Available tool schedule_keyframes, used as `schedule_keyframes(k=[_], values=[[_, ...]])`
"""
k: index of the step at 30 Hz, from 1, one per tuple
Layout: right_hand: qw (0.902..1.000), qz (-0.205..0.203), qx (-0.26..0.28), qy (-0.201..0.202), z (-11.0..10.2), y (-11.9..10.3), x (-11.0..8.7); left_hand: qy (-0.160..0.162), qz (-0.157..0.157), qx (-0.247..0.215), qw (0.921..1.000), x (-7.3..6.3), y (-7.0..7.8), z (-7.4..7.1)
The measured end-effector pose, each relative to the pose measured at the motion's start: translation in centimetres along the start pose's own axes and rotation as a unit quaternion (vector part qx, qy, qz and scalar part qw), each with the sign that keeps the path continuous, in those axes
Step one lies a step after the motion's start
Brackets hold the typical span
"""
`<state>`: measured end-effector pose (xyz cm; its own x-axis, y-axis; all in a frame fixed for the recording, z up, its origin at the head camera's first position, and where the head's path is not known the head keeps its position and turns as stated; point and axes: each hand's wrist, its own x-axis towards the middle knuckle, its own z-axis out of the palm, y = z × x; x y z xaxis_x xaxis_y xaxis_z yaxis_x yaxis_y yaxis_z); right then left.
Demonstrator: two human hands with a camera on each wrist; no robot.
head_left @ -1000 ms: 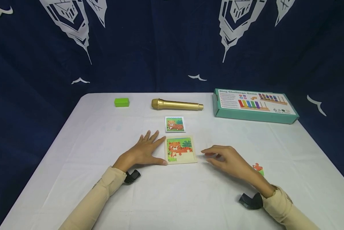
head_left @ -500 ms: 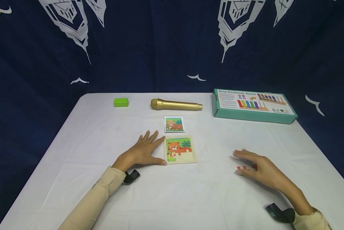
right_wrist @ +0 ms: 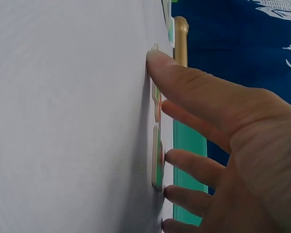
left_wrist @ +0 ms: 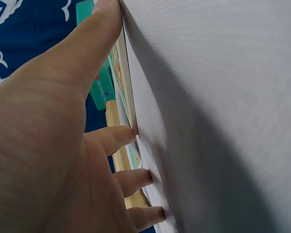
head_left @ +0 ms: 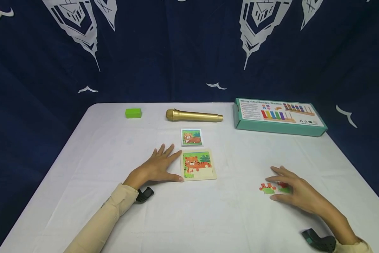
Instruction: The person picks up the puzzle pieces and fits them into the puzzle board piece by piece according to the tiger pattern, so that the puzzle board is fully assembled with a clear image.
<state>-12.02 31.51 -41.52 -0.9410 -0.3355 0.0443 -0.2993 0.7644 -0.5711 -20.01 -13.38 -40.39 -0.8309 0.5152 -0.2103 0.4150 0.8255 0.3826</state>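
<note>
My left hand (head_left: 154,167) lies with fingers spread at the left edge of a square wooden jigsaw puzzle board (head_left: 206,173). Its thumb and index fingertips meet the board's edge. Several pieces fill most of the frame with a tiger picture; bare wood shows at the lower right. Two loose red-and-green puzzle pieces lie on the cloth at the right: one puzzle piece (head_left: 268,189) just left of my fingertips, the other puzzle piece (head_left: 283,190) partly hidden under my right hand (head_left: 303,195). That hand hovers with loosely bent fingers, thumb apart from the rest, gripping nothing.
Behind the board lies a small tiger picture card (head_left: 192,137). Further back are a green block (head_left: 133,113), a gold microphone (head_left: 194,115) and a teal Ring Challenge Game box (head_left: 279,129). A white cloth (head_left: 177,218) covers the table.
My right hand has moved from beside the board rightward to the loose pieces, and its fingers have spread over them. The left hand and the board have stayed in place.
</note>
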Motion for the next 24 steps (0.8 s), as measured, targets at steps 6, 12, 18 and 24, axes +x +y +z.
schedule_keyframes(k=[6,12,18,24], values=[[1.0,-0.003,0.002,0.009,0.2,0.06,0.12,0.001,0.0,-0.001,1.0,-0.02,0.05,-0.06],[0.9996,-0.012,0.001,0.024,0.33,0.01,0.12,0.003,0.001,-0.002,1.0,-0.09,0.08,-0.07],[0.9993,-0.015,-0.004,0.033,0.46,0.03,0.25,0.002,0.001,-0.002,1.0,-0.03,0.02,-0.04],[0.9982,-0.011,-0.006,0.06,0.29,-0.32,0.51,0.0,0.0,-0.003,1.0,0.0,0.02,-0.03]])
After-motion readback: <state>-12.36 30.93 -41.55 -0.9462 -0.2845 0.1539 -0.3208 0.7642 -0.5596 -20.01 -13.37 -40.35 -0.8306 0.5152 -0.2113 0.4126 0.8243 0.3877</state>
